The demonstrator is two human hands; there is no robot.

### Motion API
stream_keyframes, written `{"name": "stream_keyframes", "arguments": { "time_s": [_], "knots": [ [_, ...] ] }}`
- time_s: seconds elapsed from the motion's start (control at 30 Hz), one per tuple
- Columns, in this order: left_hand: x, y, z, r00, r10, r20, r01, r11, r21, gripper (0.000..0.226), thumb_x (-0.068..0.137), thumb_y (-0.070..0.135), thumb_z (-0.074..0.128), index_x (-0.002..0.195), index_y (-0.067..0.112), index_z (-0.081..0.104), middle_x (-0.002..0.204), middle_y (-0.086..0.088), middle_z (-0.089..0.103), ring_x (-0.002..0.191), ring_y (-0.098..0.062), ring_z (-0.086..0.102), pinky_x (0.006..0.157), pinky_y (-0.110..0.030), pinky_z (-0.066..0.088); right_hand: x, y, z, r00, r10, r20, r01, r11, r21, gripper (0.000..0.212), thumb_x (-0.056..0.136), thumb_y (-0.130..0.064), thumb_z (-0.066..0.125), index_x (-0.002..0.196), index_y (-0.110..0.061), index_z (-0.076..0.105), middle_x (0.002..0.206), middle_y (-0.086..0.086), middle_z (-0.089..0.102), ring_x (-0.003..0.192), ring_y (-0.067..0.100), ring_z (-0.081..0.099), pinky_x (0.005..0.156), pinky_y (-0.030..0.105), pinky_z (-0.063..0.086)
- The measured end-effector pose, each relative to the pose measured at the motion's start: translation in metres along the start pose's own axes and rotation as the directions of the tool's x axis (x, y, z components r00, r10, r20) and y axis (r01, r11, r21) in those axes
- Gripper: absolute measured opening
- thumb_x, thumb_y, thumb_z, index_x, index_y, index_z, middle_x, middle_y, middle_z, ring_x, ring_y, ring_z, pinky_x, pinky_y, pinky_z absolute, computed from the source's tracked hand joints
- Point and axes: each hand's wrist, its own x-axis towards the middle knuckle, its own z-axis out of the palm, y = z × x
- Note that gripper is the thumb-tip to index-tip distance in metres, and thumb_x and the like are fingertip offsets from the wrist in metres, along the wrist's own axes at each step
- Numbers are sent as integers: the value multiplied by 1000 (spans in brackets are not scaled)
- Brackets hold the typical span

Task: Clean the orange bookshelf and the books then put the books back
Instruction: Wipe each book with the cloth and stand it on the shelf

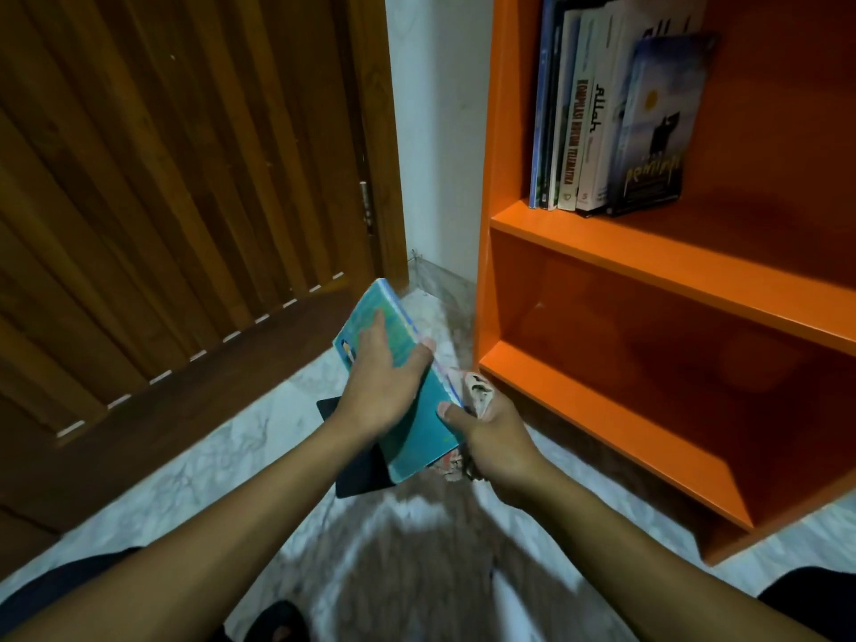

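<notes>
The teal paperback book point(407, 386) sits between my two hands, low over the pale marbled floor point(222, 461), its long axis running away from me and up to the left, toward the door. My left hand point(377, 391) lies flat on the cover, fingers spread and pressing down, the thumb hooked over the right-hand edge. My right hand point(491, 444) has its fingers curled tight round a crumpled patterned cloth point(477, 391) held against the page edge, the thumb resting on the near corner of the cover.

I judge this to be the wiping of one book, with the shelving to follow. The orange bookshelf point(671, 266) stands just to the right of my hands, so the right hand is the nearer one; the book would have to swing right and up, and turn upright, to join the row of standing books point(607, 118) packed at the left end of the upper shelf. The two lower shelves in view show bare orange board.

A dark flat object point(359, 474), perhaps another book, lies on the floor under the teal one. The slatted brown wooden door point(176, 187) fills the left, with a strip of white wall point(435, 132) between it and the shelf. The picture is blurred around my hands.
</notes>
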Motion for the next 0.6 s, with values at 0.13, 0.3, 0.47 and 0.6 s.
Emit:
{"name": "stream_keyframes", "arguments": {
  "time_s": [0.13,0.3,0.47,0.6],
  "knots": [
    [0,-5,3,985,-116,-129,79,961,-264,90,93,28,68,158,35,6,127,-4,57,105,-29,66,94,-50,56,-13,5,7,943,-333,12,304,843,-444,45,87,-21,55,124,-47,52,118,-32,61,109,-7,59,84,9,43],
    [7,-18,-1,966,-173,-194,67,888,-456,53,81,16,60,132,23,46,101,-11,71,86,-33,73,78,-58,60,-18,15,6,836,-530,145,492,605,-627,65,80,-8,56,140,-32,50,137,-15,57,120,6,54,97,27,44],
    [10,-12,-10,960,-238,-150,104,797,-595,37,97,-7,48,122,19,50,111,-13,73,95,-29,73,87,-49,59,-11,5,3,859,-507,69,492,781,-384,47,87,8,50,117,-22,69,113,-14,70,104,-1,63,88,23,49],
    [3,-2,-17,979,-185,-86,106,823,-558,30,104,3,47,130,19,51,101,-4,74,80,-18,76,69,-35,63,15,-22,-18,905,-99,-414,143,987,75,20,104,-13,47,88,-15,59,67,-6,63,56,8,57,54,23,43]
  ]
}}
